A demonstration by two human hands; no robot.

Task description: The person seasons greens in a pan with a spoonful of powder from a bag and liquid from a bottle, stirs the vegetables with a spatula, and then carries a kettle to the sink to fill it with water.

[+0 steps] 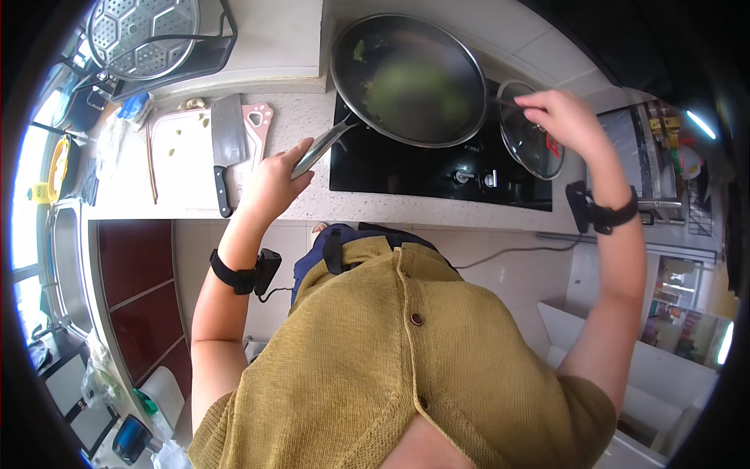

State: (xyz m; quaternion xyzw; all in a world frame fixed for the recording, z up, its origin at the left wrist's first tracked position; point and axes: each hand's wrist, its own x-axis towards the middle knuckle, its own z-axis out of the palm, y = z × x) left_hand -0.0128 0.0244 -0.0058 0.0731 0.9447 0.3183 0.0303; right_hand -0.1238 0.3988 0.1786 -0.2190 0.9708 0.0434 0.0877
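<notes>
My left hand (275, 179) grips the metal handle (323, 148) of a deep dark frying pan or wok (410, 136) at the hob. The pan tilts, showing its inside. Blurred green food (416, 88), perhaps chopped vegetables, fills its middle, and a few bits cling to the wall. At the pan's right side, my right hand (559, 120) has its fingers curled round what looks like a thin dark handle (506, 103); its far end is lost in blur. Beneath that hand, a glass lid (521, 143) with a metal rim rests over the hob's right side. A red piece (552, 145) shows by the lid.
Left of the black hob (404, 170), a cleaver (228, 132) lies on a pink-edged cutting board (196, 170) with small food scraps. Chopsticks (151, 167) lie beside it. A perforated metal steamer plate (143, 38) stands at upper left. A cable (515, 252) hangs near the counter front.
</notes>
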